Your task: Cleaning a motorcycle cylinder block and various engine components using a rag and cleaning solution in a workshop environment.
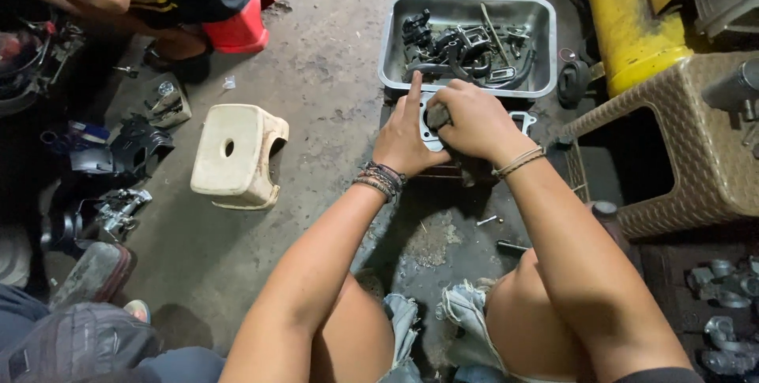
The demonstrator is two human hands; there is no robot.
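1. Two hands working together on a flat grey metal engine part with a round bore [431, 132], lying on the stained concrete floor [332, 98] just in front of a rectangular steel tray [545, 43].
2. Left hand [405, 139] resting on the part, index finger stretched forward, other fingers curled over its edge.
3. Right hand [474, 120] pressing down, fingers closed around a small dark object [437, 116]; kind not discernible.
4. Holding black metal parts [466, 47] inside the tray.
5. Standing well to the left: a cream plastic stool [235, 154].
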